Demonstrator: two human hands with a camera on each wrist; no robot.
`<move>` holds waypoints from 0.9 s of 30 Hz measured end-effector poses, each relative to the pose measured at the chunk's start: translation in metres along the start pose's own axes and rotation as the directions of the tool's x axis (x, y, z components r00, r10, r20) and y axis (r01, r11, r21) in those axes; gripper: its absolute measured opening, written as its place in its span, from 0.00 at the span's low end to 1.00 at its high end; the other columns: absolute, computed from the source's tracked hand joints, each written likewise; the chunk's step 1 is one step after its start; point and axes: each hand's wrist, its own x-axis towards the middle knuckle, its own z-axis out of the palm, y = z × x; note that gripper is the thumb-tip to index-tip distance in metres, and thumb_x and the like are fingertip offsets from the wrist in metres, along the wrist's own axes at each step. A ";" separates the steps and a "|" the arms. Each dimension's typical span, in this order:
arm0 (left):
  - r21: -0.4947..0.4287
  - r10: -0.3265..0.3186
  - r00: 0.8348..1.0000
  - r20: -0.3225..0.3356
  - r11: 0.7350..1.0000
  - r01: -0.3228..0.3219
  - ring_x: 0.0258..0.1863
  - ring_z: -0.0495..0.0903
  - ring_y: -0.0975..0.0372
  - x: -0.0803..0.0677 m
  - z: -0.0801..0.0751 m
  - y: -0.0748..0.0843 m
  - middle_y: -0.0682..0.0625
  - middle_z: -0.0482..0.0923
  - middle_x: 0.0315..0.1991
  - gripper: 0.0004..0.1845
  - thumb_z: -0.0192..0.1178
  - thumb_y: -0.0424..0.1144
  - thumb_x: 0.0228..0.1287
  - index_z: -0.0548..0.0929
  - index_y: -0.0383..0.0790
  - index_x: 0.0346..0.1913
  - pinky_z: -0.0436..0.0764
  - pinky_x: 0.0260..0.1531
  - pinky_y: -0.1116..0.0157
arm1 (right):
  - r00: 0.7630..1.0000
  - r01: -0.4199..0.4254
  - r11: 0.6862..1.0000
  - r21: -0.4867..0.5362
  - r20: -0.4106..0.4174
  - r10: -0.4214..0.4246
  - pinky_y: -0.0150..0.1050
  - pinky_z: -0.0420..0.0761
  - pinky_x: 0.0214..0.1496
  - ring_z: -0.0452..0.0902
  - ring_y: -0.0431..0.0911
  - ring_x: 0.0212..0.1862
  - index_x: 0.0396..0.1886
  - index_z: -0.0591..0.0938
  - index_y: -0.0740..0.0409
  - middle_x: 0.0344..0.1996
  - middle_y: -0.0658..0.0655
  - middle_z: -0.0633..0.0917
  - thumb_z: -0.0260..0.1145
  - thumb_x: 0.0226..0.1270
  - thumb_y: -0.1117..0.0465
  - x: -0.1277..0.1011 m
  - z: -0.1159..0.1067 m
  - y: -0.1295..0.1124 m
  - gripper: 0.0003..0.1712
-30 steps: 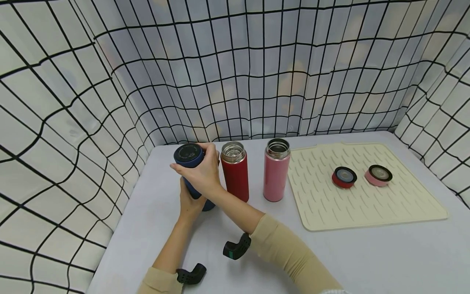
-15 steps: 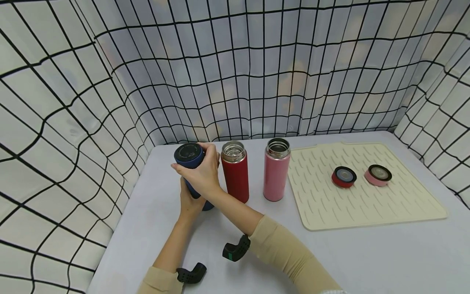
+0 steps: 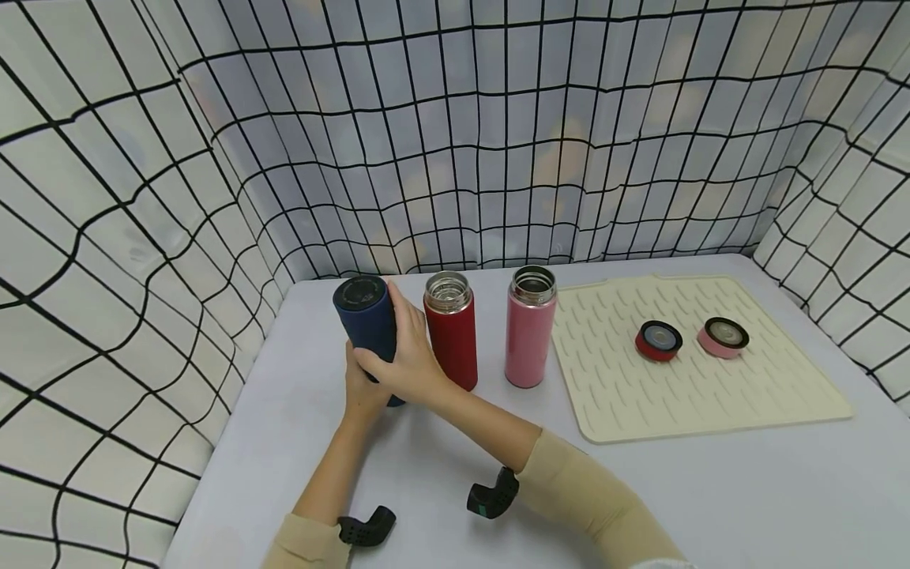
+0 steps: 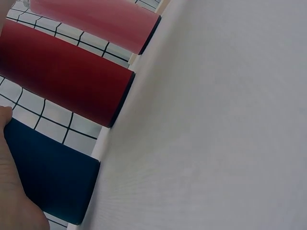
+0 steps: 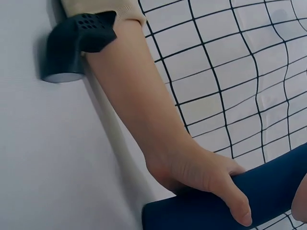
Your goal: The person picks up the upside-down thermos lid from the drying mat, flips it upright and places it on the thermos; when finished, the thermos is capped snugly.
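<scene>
A navy bottle [image 3: 364,316] with its dark lid on stands at the table's left. My left hand [image 3: 364,387] grips its lower part from the near side; the right wrist view shows that left hand [image 5: 201,175] curled round the navy bottle [image 5: 225,206]. My right hand [image 3: 389,348] wraps the bottle's middle, thumb up along its right side. Right beside it stand a red bottle [image 3: 451,332] and a pink bottle [image 3: 529,328], both uncapped. In the left wrist view the navy bottle [image 4: 53,177], red bottle [image 4: 62,76] and pink bottle [image 4: 96,19] lie side by side.
A cream ribbed mat [image 3: 711,395] lies on the right of the grey table [image 3: 711,490], with a red lid [image 3: 658,341] and a pink lid [image 3: 722,337] on it. Grid-patterned cloth walls [image 3: 455,142] close in the back and both sides.
My right hand has slid down from the navy bottle's lid to its body. The left hand still holds the bottle's lower part.
</scene>
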 end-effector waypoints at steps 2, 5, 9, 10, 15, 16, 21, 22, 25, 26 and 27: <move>-0.018 -0.017 1.000 -0.013 1.000 0.017 0.50 0.68 0.59 0.001 0.002 -0.006 0.37 0.65 0.54 0.39 0.64 0.26 0.48 0.54 0.32 0.62 0.67 0.50 0.61 | 0.999 0.001 1.000 0.001 0.036 -0.001 0.47 0.55 0.66 0.45 0.44 0.68 0.71 0.44 0.57 0.69 0.53 0.52 0.63 0.56 0.59 -0.007 -0.005 -0.002 0.49; -0.014 0.000 0.999 -0.049 1.000 0.000 0.48 0.69 0.53 0.001 0.005 -0.006 0.39 0.67 0.52 0.40 0.66 0.27 0.46 0.56 0.36 0.62 0.67 0.48 0.57 | 0.997 0.032 0.999 -0.010 0.077 -0.031 0.48 0.55 0.66 0.44 0.45 0.68 0.71 0.45 0.58 0.70 0.54 0.50 0.63 0.57 0.62 -0.018 -0.013 -0.004 0.49; -0.001 -0.016 0.997 -0.078 1.000 0.016 0.47 0.71 0.51 0.002 0.007 -0.007 0.40 0.70 0.51 0.40 0.68 0.33 0.45 0.59 0.39 0.62 0.68 0.46 0.54 | 0.988 0.117 0.993 -0.026 0.104 -0.113 0.46 0.59 0.65 0.46 0.46 0.67 0.70 0.48 0.62 0.69 0.57 0.53 0.63 0.57 0.64 -0.032 -0.022 -0.008 0.47; 0.010 -0.034 0.996 -0.085 0.999 0.035 0.47 0.71 0.51 0.001 0.006 -0.006 0.39 0.70 0.51 0.40 0.69 0.34 0.45 0.59 0.39 0.62 0.68 0.46 0.54 | 0.985 0.142 0.989 -0.028 0.102 -0.138 0.46 0.59 0.64 0.47 0.46 0.67 0.70 0.49 0.63 0.68 0.58 0.54 0.63 0.57 0.64 -0.034 -0.024 -0.009 0.46; 0.099 -0.054 0.996 -0.066 0.993 0.060 0.50 0.70 0.50 -0.005 0.000 0.009 0.37 0.69 0.53 0.43 0.68 0.34 0.45 0.55 0.35 0.64 0.66 0.50 0.52 | 0.963 0.260 0.963 -0.065 0.087 -0.254 0.45 0.60 0.64 0.48 0.49 0.67 0.69 0.51 0.63 0.68 0.59 0.55 0.64 0.54 0.64 -0.044 -0.040 -0.014 0.46; 0.110 -0.008 0.998 -0.070 0.994 0.016 0.51 0.68 0.49 -0.006 -0.001 0.015 0.35 0.67 0.55 0.43 0.66 0.33 0.46 0.54 0.32 0.65 0.65 0.50 0.51 | 0.958 0.280 0.957 -0.078 0.086 -0.273 0.45 0.60 0.64 0.48 0.49 0.67 0.69 0.52 0.63 0.68 0.58 0.55 0.64 0.53 0.64 -0.046 -0.045 -0.015 0.46; 0.172 0.345 0.914 -0.211 0.934 -0.313 0.54 0.61 0.44 -0.012 -0.008 0.045 0.26 0.60 0.54 0.37 0.55 0.31 0.43 0.55 0.18 0.58 0.61 0.49 0.55 | 0.934 0.356 0.925 -0.134 0.066 -0.351 0.47 0.60 0.64 0.49 0.52 0.66 0.68 0.54 0.65 0.66 0.61 0.57 0.65 0.52 0.62 -0.055 -0.073 -0.014 0.45; 0.195 0.403 0.880 -0.251 0.912 -0.361 0.53 0.61 0.44 -0.013 -0.010 0.049 0.24 0.61 0.52 0.35 0.54 0.32 0.42 0.57 0.16 0.55 0.61 0.48 0.57 | 0.929 0.371 0.917 -0.147 0.050 -0.367 0.47 0.60 0.63 0.50 0.53 0.65 0.67 0.55 0.66 0.65 0.63 0.58 0.64 0.53 0.61 -0.057 -0.080 -0.013 0.43; 0.270 0.523 0.792 -0.313 0.849 -0.454 0.48 0.63 0.46 -0.018 -0.014 0.058 0.24 0.64 0.45 0.30 0.52 0.34 0.40 0.63 0.15 0.47 0.61 0.43 0.63 | 0.915 0.394 0.900 -0.188 -0.013 -0.404 0.47 0.60 0.63 0.53 0.55 0.64 0.65 0.58 0.68 0.63 0.66 0.61 0.60 0.59 0.56 -0.062 -0.099 -0.009 0.39; 0.285 0.551 0.776 -0.307 0.831 -0.478 0.46 0.64 0.47 -0.020 -0.016 0.059 0.24 0.65 0.42 0.28 0.52 0.35 0.41 0.65 0.14 0.44 0.62 0.42 0.64 | 0.910 0.398 0.894 -0.205 -0.038 -0.414 0.47 0.60 0.63 0.54 0.56 0.64 0.64 0.60 0.69 0.62 0.66 0.62 0.59 0.60 0.54 -0.063 -0.106 -0.007 0.38; 0.292 0.577 0.764 -0.288 0.813 -0.504 0.44 0.65 0.47 -0.022 -0.017 0.060 0.24 0.66 0.40 0.26 0.51 0.35 0.42 0.66 0.14 0.42 0.63 0.41 0.65 | 0.903 0.403 0.888 -0.222 -0.061 -0.426 0.47 0.60 0.62 0.54 0.56 0.63 0.64 0.61 0.70 0.61 0.67 0.63 0.58 0.61 0.52 -0.065 -0.113 -0.005 0.37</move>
